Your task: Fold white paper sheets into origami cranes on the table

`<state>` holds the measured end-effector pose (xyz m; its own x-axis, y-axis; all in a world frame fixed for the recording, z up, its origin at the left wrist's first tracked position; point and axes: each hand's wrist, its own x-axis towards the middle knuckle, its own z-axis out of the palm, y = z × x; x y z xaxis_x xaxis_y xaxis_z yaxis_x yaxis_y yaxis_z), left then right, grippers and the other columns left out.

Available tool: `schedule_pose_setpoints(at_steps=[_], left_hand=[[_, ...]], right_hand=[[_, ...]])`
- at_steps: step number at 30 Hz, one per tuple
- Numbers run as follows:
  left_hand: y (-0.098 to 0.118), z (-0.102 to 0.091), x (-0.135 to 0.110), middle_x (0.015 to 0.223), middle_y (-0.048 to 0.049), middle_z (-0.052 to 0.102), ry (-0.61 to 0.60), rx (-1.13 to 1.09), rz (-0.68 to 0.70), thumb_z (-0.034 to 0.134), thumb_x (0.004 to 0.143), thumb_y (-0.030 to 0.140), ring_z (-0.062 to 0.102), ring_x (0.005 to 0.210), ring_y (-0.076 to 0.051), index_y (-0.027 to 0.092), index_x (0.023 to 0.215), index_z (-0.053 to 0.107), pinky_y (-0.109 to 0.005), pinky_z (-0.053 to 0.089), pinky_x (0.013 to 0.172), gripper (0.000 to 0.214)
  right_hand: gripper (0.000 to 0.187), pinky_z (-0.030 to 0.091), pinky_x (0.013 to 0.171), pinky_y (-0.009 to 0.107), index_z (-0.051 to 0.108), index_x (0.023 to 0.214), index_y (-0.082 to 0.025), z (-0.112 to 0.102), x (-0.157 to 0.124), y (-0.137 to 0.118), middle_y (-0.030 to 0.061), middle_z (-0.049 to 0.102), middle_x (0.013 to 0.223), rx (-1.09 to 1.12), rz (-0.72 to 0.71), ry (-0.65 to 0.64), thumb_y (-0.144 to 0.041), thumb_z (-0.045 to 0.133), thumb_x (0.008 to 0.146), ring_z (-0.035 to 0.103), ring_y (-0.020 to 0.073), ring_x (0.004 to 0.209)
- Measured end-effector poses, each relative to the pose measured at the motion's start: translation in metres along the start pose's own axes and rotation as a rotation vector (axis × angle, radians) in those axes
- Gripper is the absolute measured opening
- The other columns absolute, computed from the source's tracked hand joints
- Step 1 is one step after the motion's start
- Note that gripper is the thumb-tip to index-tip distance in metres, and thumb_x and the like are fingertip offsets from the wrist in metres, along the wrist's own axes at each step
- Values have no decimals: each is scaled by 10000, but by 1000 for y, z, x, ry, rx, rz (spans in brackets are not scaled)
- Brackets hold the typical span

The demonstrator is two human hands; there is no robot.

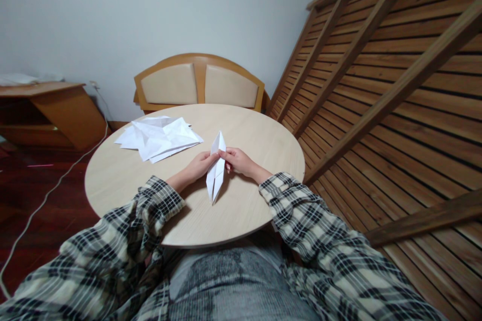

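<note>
Folded white paper (212, 175) gripped between left hand (201, 164) and right hand (239, 160); grip covers part of it, underside unseen. White sheets (161, 135) beyond left hand overlap, count unclear. Sleeves (160, 203), nearer than hands, partly hide edge of table (259, 135)

Sheets (161, 136) lying on counter (259, 135), left of folded paper (219, 171); headboard (169, 85) standing behind, slats (380, 88) standing right, cabinet (77, 113) sitting left.

The folded paper (211, 178) seems to hide most of the left fingers (211, 157).
</note>
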<state>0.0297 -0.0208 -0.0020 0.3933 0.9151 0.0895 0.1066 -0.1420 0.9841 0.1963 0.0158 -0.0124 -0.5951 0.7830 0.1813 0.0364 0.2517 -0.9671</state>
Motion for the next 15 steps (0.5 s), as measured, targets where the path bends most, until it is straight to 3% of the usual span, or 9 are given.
schedule_pose_setpoints(at_steps=[4,8,15], left_hand=[[3,-1,-2,705,-126,706,69,26,10,459,903,610,589,600,-189,125,766,684,-296,445,554,552],[3,-1,-1,713,-108,701,122,52,19,497,871,630,569,603,-186,127,779,690,-297,433,558,547],[1,0,1,741,-83,687,44,25,15,557,863,506,528,577,-147,116,840,714,-278,412,555,421]], right_hand=[[438,304,404,215,504,653,-180,-1,1,1,-37,477,489,-49,-8,32,-540,583,888,415,78,422],[404,314,429,217,496,664,-184,-2,4,2,-46,457,484,-59,-41,117,-500,580,900,418,85,439],[455,322,451,232,478,666,-197,-6,6,4,-52,435,493,-36,-82,189,-590,552,884,409,90,449]])
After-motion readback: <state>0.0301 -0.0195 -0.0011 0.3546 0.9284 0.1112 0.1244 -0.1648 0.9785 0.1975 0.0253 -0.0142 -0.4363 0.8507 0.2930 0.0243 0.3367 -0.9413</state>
